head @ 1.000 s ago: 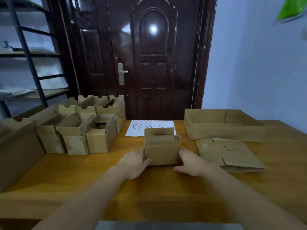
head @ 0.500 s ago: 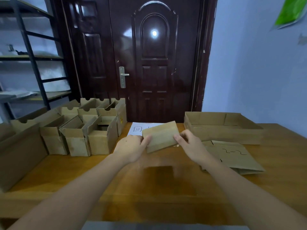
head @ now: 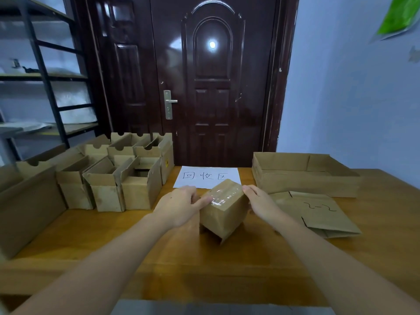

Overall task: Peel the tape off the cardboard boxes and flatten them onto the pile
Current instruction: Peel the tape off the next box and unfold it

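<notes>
- Holding small cardboard box (head: 223, 210) between both hands over the middle of the table (head: 159, 258), tilted, taped face turned up.
- Left hand (head: 179, 206) gripping the box's left side, thumb lying on the clear tape (head: 221, 196); right hand (head: 261, 202) curling fingers over the right top edge.
- Looking light and thin-walled; likely denting under a hard squeeze.
- Tape glossy, probably slick; best lifting at a loose end with a nail.
- Flattened pile (head: 318, 212) lying just right, open boxes (head: 109, 178) waiting left.
</notes>
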